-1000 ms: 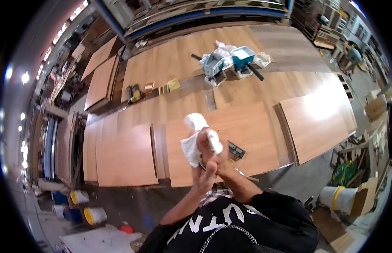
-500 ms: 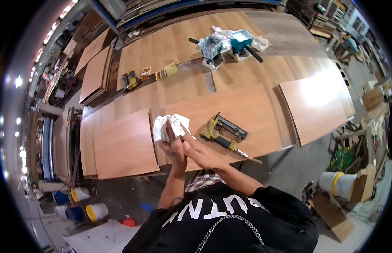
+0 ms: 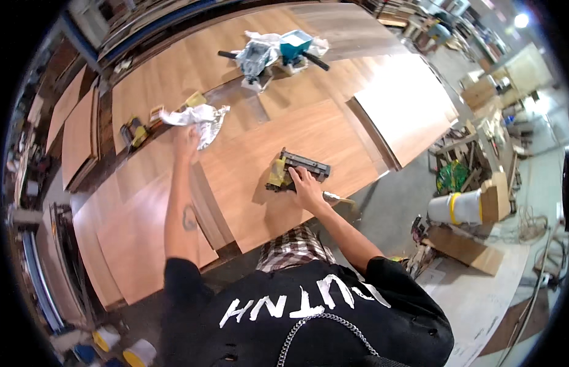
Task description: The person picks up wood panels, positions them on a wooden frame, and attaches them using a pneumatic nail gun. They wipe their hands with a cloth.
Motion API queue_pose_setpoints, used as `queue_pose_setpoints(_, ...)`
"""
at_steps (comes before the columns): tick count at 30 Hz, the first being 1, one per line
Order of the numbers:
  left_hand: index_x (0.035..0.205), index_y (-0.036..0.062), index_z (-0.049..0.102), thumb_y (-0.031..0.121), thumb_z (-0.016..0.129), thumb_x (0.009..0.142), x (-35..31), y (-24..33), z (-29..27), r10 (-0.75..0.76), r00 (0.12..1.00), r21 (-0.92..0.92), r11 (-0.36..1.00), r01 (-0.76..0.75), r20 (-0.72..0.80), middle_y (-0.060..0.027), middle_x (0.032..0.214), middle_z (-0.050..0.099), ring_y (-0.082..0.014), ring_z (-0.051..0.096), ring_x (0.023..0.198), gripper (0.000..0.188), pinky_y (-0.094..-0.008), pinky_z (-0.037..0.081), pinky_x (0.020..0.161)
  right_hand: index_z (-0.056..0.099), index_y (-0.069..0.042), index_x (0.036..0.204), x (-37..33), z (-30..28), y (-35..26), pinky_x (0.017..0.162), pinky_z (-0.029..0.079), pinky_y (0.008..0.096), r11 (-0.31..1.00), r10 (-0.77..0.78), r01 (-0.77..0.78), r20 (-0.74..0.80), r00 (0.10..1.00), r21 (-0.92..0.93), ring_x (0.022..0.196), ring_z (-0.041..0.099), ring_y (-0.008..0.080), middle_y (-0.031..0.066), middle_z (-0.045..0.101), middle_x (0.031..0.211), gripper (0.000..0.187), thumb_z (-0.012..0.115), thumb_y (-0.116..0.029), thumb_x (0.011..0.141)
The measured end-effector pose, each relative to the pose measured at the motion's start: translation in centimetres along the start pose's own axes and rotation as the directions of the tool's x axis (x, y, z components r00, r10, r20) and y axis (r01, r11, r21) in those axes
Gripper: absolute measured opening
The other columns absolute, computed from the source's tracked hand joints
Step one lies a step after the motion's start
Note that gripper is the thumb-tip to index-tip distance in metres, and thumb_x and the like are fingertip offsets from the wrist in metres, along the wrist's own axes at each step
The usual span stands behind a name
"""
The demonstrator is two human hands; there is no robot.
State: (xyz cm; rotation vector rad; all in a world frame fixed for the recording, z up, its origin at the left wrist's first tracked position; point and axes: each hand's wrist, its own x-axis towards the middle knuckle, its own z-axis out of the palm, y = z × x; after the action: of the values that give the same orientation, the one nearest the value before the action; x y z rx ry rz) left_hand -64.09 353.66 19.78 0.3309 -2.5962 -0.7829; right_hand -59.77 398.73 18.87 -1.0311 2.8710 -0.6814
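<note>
**White rag at L hand, nail gun under R hand**

White crumpled rag (image 3: 197, 118) lies on wood panel (image 3: 333, 131), touching fingertips of left hand (image 3: 186, 140); arm stretched far out, fingers extended, grip on rag can't tell. Yellow tool (image 3: 133, 132) just left of rag. Right hand (image 3: 307, 186), near body, closed over handle of yellow-black nail gun (image 3: 295, 169) resting on panel. White bucket (image 3: 450, 208) on floor well to R.

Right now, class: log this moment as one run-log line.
left hand: reaching out, at white rag | right hand: on nail gun | surface: wooden panel | behind: teal tool
</note>
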Motion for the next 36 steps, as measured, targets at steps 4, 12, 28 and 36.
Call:
queue_pose_setpoints(4, 0.088, 0.0004, 0.068, 0.025, 0.069, 0.086, -8.5, 5.6, 4.5, -0.221, 0.975, -0.369, 0.905, 0.212, 0.019, -0.0062, 0.070, 0.064, -0.0150, 0.060, 0.068, 0.025, -0.0300, 0.048, 0.068, 0.030, -0.005, 0.148, -0.9, 0.2, -0.3, 0.085, 0.048, 0.0448, 0.991, 0.062, -0.060, 0.015, 0.998, -0.120, 0.102, 0.055, 0.0366, 0.0189, 0.056, 0.110, 0.074, 0.062, -0.013, 0.082)
queue_pose_setpoints(12, 0.065, 0.0046, 0.054, 0.034, 0.061, 0.094, -17.7, 19.1, 4.6, -0.443, 0.860, -0.392, 0.766, 0.510, 0.253, -0.0015, 0.058, 0.050, -0.0087, 0.046, 0.050, 0.042, -0.0264, 0.035, 0.046, 0.042, -0.002, 0.137, -10.0, -11.1, -1.0, 0.086, 0.049, 0.0465, 0.881, 0.271, -0.242, -0.015, 0.962, 0.407, 0.103, 0.059, 0.0441, 0.0254, 0.063, 0.112, 0.064, 0.068, -0.029, 0.085)
queue_pose_setpoints(28, 0.102, 0.0021, 0.072, 0.009, 0.064, 0.089, -25.5, 57.2, 28.6, 0.247, 0.646, -0.480, 0.851, 0.211, 0.722, -0.0033, 0.072, 0.065, -0.0093, 0.058, 0.059, 0.017, -0.0247, 0.047, 0.058, 0.064, -0.004, 0.089, -50.6, -23.8, 25.5, 0.056, 0.052, 0.0304, -0.190, 0.977, -0.069, 0.195, 0.087, 0.979, 0.060, 0.061, 0.0140, 0.0085, 0.068, 0.078, 0.029, 0.072, -0.032, 0.088)
queue_pose_setpoints(36, 0.111, 0.0033, 0.069, 0.013, 0.059, 0.091, -25.3, 63.2, 34.7, 0.160, 0.528, -0.336, 0.907, 0.254, 0.834, -0.0097, 0.090, 0.072, -0.0143, 0.066, 0.069, 0.024, -0.0299, 0.052, 0.060, 0.053, -0.007, 0.110, -53.7, -28.5, 38.1, 0.054, 0.050, 0.0317, 0.081, 0.996, 0.158, -0.087, 0.025, 0.984, 0.062, 0.058, 0.0157, 0.0058, 0.059, 0.076, 0.024, 0.066, -0.014, 0.091)
